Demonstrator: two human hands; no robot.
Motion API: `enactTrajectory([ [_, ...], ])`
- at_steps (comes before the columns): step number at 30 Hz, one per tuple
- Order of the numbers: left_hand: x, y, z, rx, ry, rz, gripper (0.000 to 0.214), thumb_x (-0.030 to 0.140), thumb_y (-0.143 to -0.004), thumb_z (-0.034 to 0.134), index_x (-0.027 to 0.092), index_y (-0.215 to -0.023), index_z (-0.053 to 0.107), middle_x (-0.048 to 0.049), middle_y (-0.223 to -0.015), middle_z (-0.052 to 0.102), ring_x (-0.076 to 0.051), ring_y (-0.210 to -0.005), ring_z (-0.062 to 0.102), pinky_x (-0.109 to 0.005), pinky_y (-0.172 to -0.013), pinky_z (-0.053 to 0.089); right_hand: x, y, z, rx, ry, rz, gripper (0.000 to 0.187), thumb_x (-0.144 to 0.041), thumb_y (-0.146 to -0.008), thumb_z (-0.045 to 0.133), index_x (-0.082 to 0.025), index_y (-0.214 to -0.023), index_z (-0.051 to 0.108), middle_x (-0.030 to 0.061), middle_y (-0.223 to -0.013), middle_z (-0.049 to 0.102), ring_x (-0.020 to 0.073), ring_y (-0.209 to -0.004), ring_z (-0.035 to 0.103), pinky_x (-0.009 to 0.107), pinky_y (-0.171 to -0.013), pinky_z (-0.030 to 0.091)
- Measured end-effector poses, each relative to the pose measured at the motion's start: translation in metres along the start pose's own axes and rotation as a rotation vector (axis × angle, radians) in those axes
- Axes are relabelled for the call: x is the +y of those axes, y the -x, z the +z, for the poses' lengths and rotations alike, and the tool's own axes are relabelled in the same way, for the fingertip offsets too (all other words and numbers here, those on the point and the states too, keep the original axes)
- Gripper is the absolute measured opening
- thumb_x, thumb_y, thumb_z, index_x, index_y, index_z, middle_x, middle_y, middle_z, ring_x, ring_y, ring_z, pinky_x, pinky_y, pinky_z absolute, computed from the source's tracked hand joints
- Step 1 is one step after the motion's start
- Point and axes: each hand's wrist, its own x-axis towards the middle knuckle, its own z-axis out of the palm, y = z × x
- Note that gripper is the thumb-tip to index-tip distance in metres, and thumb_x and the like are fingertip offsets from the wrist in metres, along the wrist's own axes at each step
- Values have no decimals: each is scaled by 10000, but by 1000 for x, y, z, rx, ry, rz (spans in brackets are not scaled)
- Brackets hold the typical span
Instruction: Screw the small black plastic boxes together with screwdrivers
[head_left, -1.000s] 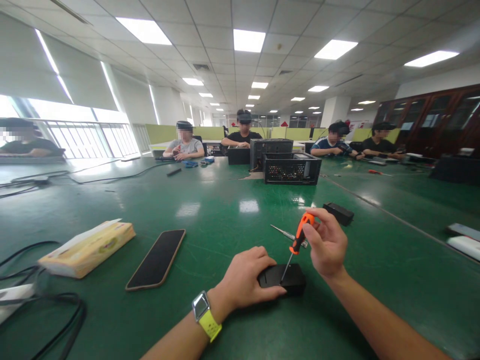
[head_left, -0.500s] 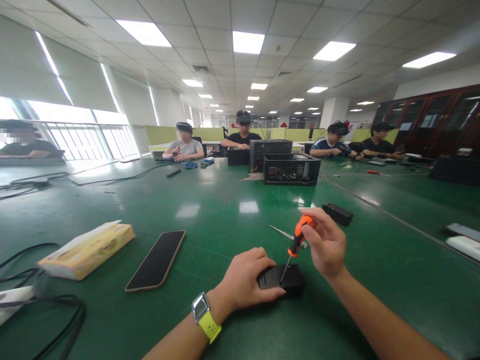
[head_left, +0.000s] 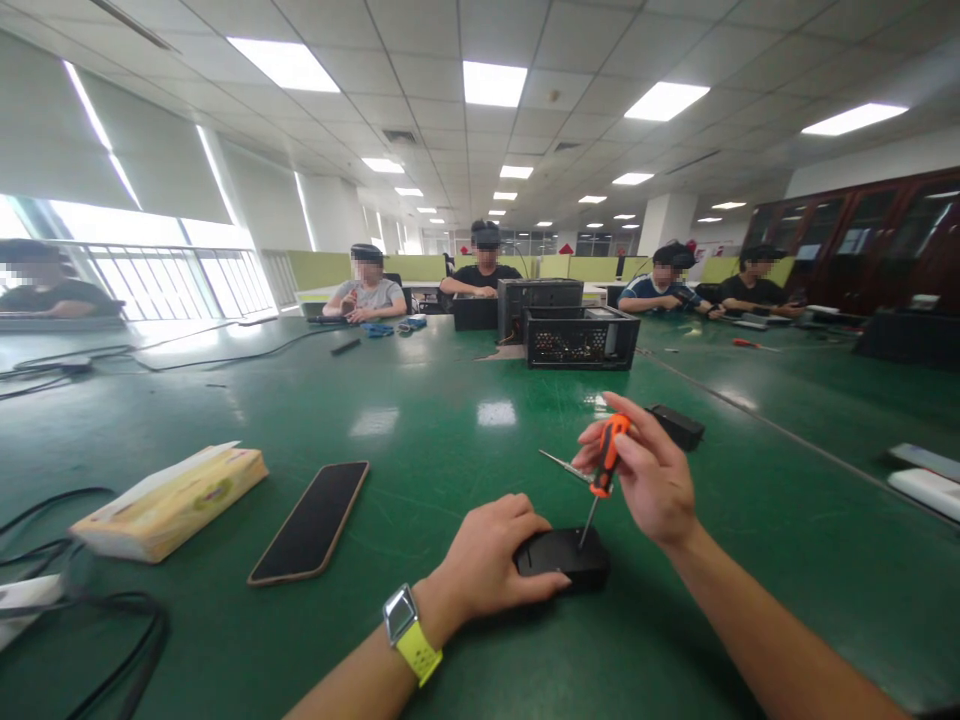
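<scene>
My left hand (head_left: 491, 565), with a yellow-strapped watch on the wrist, lies over the left part of a small black box (head_left: 564, 556) on the green table (head_left: 420, 440) and holds it down. My right hand (head_left: 651, 482) grips an orange-handled screwdriver (head_left: 604, 462) between thumb and fingers. The screwdriver stands nearly upright with its tip on the top of the black box near its right end. A second slim screwdriver (head_left: 559, 463) lies on the table just behind my right hand.
A phone (head_left: 313, 520) lies face down left of my hands, beside a tissue box (head_left: 171, 502). Black cables (head_left: 112, 610) coil at the near left. Another black box (head_left: 676, 424) sits behind my right hand. Open computer cases (head_left: 581, 336) stand mid-table. Several people sit along the far side.
My right hand has shifted a little and tipped the screwdriver more upright, its tip moving right along the box top. The left hand and the box have stayed put.
</scene>
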Motion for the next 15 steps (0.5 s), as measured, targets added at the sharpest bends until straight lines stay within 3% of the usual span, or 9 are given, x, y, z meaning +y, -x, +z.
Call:
enactTrajectory([
  [2,0,1,0,-4,-3,-7,432,538,-762,721,177,-998,696,-53,-862,625,-222,-793,600,-299,-664,477,-3,-8,-17,42,48,-65,307,-254,-890,454,-259,-1186,534,16,-904,651,175,-704,670,340,-594,551],
  [4,1,1,-1,-3,0,-7,431,544,-762,719,184,-998,695,-51,-876,633,-218,-800,605,-293,-670,476,1,-16,-38,35,284,-117,175,-231,-838,461,-237,-987,553,8,-849,601,162,-674,611,304,-573,495],
  [6,1,2,0,7,7,-5,428,552,-762,715,190,-990,695,-48,-883,639,-214,-806,608,-287,-677,476,13,-21,-58,-88,774,-47,62,-228,-796,472,-212,-761,521,18,-780,574,163,-684,569,307,-633,458],
  [7,1,2,0,11,10,-5,428,551,-759,719,190,-988,695,-48,-884,642,-214,-808,609,-285,-680,476,22,-22,-65,-209,1018,58,91,-236,-790,484,-210,-710,519,20,-761,583,168,-705,566,312,-673,446],
  [8,0,2,0,15,13,-7,427,547,-753,726,189,-985,696,-48,-884,644,-214,-808,610,-286,-682,477,31,-22,-71,-284,1133,134,103,-250,-772,527,-207,-681,543,22,-725,596,175,-689,563,314,-669,428],
  [11,0,2,1,19,27,-14,426,532,-738,744,188,-986,700,-49,-885,646,-216,-808,614,-288,-683,481,59,-18,-80,-388,1271,289,200,-402,-754,635,-210,-700,636,28,-634,610,192,-594,541,302,-579,359],
  [15,-1,2,2,23,43,-27,427,528,-741,745,189,-996,697,-49,-885,644,-214,-803,614,-286,-679,481,80,-13,-81,-426,1326,352,334,-542,-734,671,-211,-778,662,51,-671,635,222,-623,560,290,-573,326],
])
